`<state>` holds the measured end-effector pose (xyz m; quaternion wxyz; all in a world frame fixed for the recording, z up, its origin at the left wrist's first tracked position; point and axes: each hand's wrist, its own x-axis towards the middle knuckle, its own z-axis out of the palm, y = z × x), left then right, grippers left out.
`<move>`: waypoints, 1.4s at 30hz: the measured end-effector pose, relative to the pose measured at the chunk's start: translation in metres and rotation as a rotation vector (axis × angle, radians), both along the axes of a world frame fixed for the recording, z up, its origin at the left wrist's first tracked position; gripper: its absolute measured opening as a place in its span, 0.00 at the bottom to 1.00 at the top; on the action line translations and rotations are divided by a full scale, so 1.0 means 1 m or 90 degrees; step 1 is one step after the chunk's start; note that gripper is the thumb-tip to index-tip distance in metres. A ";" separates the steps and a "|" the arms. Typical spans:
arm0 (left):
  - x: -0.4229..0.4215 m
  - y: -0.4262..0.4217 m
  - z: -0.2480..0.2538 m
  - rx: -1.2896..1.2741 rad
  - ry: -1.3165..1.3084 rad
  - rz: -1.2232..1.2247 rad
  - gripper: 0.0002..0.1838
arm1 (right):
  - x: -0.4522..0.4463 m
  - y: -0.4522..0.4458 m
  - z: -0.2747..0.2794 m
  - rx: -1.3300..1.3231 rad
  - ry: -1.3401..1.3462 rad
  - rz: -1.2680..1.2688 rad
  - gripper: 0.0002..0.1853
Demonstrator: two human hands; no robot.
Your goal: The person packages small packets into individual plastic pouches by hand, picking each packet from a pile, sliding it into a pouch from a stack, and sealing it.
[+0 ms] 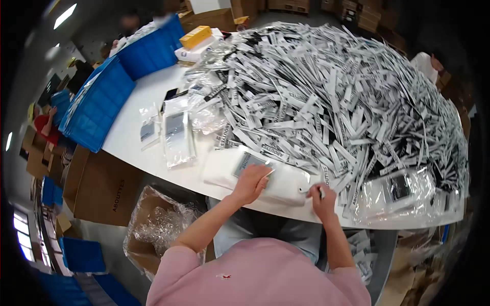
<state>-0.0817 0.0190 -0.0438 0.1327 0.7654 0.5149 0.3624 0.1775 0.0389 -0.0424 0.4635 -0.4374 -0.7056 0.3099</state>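
A white plastic bag stack (286, 184) lies on the white table (133, 133) in front of me. My left hand (251, 182) rests on it, fingers together beside a grey label panel (249, 162); whether it grips anything is hidden. At the stack's right end, my right hand (322, 200) is closed with the fingers curled round something small and dark that I cannot make out. Just beyond both hands rises a large heap of grey and white printed strips (306, 102).
Clear packs (177, 137) lie left; more bags (395, 191) lie right. Blue bins (99, 104) and a yellow box (196, 36) stand at the back left. Below the table edge are a brown carton (104, 191) and a plastic-lined box (153, 224). Other people (427, 65) are farther off.
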 end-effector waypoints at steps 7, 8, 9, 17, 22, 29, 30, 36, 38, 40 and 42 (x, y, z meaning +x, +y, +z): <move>0.014 0.008 0.029 -0.114 -0.130 0.060 0.15 | 0.002 -0.010 -0.035 -0.009 0.029 0.005 0.08; 0.017 0.007 0.032 -0.070 -0.145 0.075 0.14 | 0.002 -0.008 -0.044 -0.092 0.066 -0.005 0.08; 0.021 0.005 0.034 -0.025 -0.159 0.090 0.13 | -0.013 -0.008 -0.030 -0.094 0.062 -0.028 0.09; 0.041 0.005 0.048 0.272 0.045 -0.105 0.19 | -0.025 0.004 0.006 -0.265 0.243 0.013 0.13; 0.039 0.005 0.055 0.345 0.122 -0.162 0.19 | -0.034 0.015 0.050 -0.440 0.301 0.085 0.13; 0.054 0.004 0.056 -0.164 -0.236 -0.038 0.16 | -0.046 0.021 0.054 0.037 -0.047 0.170 0.07; 0.053 0.006 0.058 -0.320 -0.297 0.003 0.13 | -0.055 0.011 0.076 0.080 -0.123 0.142 0.07; 0.049 0.007 0.066 -0.346 -0.683 -0.089 0.08 | -0.054 0.019 0.073 0.003 -0.103 0.142 0.09; 0.046 0.012 0.067 -0.186 -0.328 -0.034 0.13 | -0.059 0.021 0.067 0.124 -0.105 0.130 0.08; 0.043 0.016 0.070 -0.191 -0.285 -0.007 0.14 | -0.059 0.021 0.069 0.253 -0.151 0.117 0.09; 0.040 0.020 0.075 -0.159 -0.244 -0.050 0.12 | -0.057 0.017 0.078 0.270 -0.169 0.121 0.09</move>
